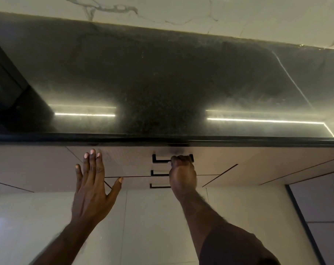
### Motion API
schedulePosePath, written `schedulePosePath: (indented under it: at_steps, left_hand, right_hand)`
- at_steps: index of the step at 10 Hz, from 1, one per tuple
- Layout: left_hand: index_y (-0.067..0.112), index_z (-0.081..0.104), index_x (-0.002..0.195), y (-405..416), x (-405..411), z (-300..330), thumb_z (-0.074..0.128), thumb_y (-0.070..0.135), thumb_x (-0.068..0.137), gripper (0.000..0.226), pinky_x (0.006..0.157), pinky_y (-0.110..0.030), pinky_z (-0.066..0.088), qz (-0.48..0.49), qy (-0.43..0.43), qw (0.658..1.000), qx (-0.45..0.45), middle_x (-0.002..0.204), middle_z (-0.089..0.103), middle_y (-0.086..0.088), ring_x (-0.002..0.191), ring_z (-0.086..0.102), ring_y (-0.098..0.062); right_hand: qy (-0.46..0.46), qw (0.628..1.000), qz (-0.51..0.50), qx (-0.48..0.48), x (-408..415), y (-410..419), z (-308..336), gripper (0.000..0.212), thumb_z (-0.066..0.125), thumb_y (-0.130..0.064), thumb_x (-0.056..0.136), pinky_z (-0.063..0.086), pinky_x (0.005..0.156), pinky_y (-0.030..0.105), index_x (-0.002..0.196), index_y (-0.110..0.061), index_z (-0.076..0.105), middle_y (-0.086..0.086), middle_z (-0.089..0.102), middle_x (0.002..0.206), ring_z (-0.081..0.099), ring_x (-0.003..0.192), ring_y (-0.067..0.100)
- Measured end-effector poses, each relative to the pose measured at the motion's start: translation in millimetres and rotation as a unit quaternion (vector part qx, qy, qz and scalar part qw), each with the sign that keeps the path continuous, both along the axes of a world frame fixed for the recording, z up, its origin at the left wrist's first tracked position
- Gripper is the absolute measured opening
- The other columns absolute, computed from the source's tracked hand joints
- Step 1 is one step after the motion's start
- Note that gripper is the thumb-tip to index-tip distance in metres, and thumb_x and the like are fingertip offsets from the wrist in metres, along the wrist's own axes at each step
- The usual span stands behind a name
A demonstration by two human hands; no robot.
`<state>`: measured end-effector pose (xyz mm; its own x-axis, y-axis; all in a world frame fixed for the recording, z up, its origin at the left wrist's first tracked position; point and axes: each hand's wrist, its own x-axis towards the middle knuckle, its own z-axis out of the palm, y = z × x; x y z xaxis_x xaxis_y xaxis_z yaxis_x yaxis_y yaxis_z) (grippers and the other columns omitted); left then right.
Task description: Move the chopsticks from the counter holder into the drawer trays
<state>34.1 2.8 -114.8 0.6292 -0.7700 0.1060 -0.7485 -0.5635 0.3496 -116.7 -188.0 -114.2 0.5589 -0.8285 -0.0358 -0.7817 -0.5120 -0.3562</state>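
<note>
Below the dark speckled counter [162, 88] is a stack of three pale wood drawers with black bar handles. My right hand [182, 173] is closed around the top drawer handle [160, 159]. The top drawer front [128, 157] looks shut. My left hand [91, 184] hovers flat with fingers spread in front of the drawer fronts, left of the handles, holding nothing. No chopsticks or holder appear in view.
A black appliance [3, 87] sits on the counter at the far left. Two lower handles [158, 174] sit under the top one. Marble wall behind the counter; pale tiled floor [152, 226] below; dark-framed panel [319, 217] at the right.
</note>
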Motion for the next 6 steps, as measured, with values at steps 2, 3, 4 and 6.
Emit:
schedulePosePath:
  at_steps: [2,3,4,6]
  left_hand:
    - [0.013,-0.008,0.153,-6.8,-8.2,3.0,0.027,0.062,0.09,0.087,0.118,-0.031,-0.016,-0.009,-0.009,1.0,0.002,0.163,-0.009,-0.009,0.15,-0.011,-0.021]
    - [0.013,-0.006,0.153,-12.5,-19.7,9.9,0.027,0.061,0.091,0.085,0.118,-0.031,-0.016,-0.028,-0.021,0.999,-0.005,0.163,-0.008,-0.009,0.15,-0.01,-0.021]
    - [0.013,-0.005,0.153,-17.2,-30.2,19.2,0.026,0.062,0.092,0.084,0.12,-0.036,-0.012,-0.047,-0.031,0.998,-0.009,0.163,-0.009,-0.009,0.15,-0.01,-0.02]
    - [0.01,-0.001,0.153,-24.2,-42.0,54.5,0.027,0.059,0.094,0.082,0.121,-0.042,-0.002,-0.074,-0.039,0.996,-0.044,0.163,-0.005,-0.011,0.15,-0.008,-0.021]
  right_hand:
    - [-0.126,0.98,-0.106,0.114,3.3,-6.9,-3.1,0.027,0.051,-0.027,0.094,0.047,0.066,0.009,0.108,-0.01,0.067,0.011,0.069,0.11,0.064,0.1,0.025]
    - [-0.132,0.978,-0.073,0.142,1.2,-8.4,0.4,0.031,0.048,-0.022,0.097,0.05,0.092,0.026,0.12,-0.007,0.061,0.014,0.062,0.123,0.059,0.113,0.027]
    - [0.016,0.997,0.04,0.056,-10.2,-4.2,12.3,0.037,0.06,-0.024,0.094,0.054,0.091,0.033,0.13,-0.016,0.055,0.008,0.063,0.12,0.063,0.107,0.023]
    - [-0.047,0.987,0.141,-0.068,-31.6,4.4,53.0,0.033,0.051,-0.039,0.093,0.055,0.076,0.032,0.115,-0.018,0.065,0.003,0.072,0.104,0.066,0.091,0.02]
